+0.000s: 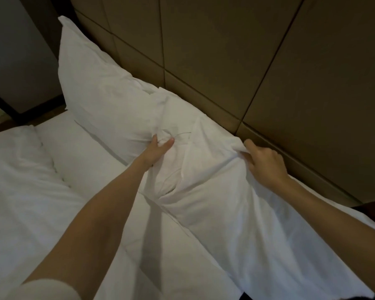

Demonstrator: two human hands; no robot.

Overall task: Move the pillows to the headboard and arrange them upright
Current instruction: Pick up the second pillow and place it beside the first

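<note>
**Near pillow may slump if let go too soon**

The bed [52, 191] fills the lower frame, the padded headboard [225, 50] spans from 11 to 3 o'clock. The far pillow [100, 83] leans upright against it at 10 o'clock. The near pillow [214, 169], at centre, lies low and creased along the headboard's foot. The left hand [158, 150] has its grip clenched in the pillow's near face; the right hand [264, 163] pinches its top edge. Soft filling could sag and topple forward.
</note>
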